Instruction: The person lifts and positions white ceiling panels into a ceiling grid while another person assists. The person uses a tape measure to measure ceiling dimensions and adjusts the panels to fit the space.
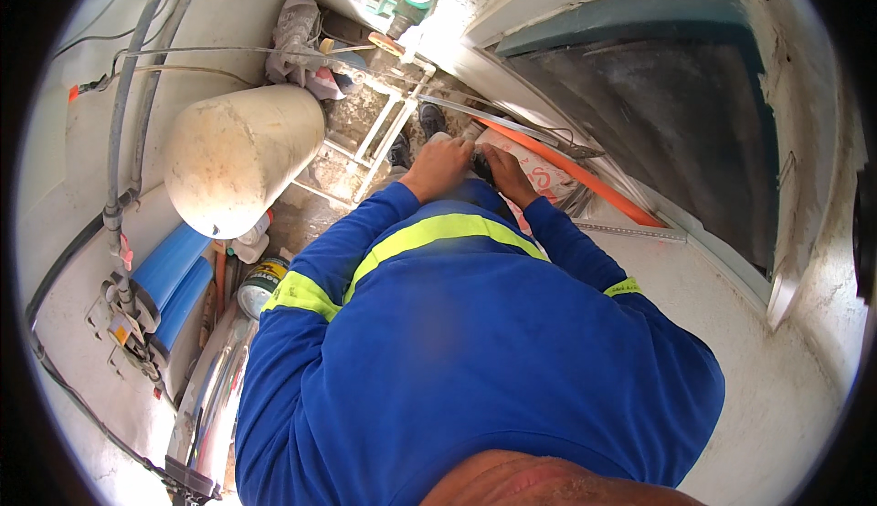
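Both my hands are together in front of my waist, fingers curled. My left hand (440, 168) is closed, and what it holds is mostly hidden; a small pale edge shows at its fingertips. My right hand (508, 175) bends around a small dark object (480, 164) that shows between the two hands; its kind cannot be made out. Just beyond my hands, a frame of white plastic pipes (395, 124) lies over the rough floor. A dark shoe (431, 121) shows past my left hand.
To the left stand a large beige tank (242, 159), blue filter housings (172, 264) and a can (262, 279). An orange pipe (575, 173) leans along the right beside a printed sack (525, 152). A round valve handle (386, 44) and dark window panel (658, 113) border the space.
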Available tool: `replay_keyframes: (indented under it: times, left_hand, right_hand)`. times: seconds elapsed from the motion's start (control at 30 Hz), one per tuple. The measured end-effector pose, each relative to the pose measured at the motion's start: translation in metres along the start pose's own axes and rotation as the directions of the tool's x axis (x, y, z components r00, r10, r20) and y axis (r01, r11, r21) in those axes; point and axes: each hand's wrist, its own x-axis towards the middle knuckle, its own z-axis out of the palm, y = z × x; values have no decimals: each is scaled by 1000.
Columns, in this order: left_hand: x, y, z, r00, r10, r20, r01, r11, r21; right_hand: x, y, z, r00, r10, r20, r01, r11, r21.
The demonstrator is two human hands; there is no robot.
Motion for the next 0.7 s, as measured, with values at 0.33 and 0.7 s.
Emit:
replay_keyframes:
  times: [0.33, 0.7]
  left_hand:
    - [-4, -12, 21, 980, -96, 173, 79, 992, 99]
    - [-70, 62, -440, 217, 108, -970, -402, 916, 13]
  right_hand:
    - [36, 99, 33, 927, -251, -277, -18, 710, -704]
    - [-25, -335, 13, 231, -902, 363, 973, 208, -103]
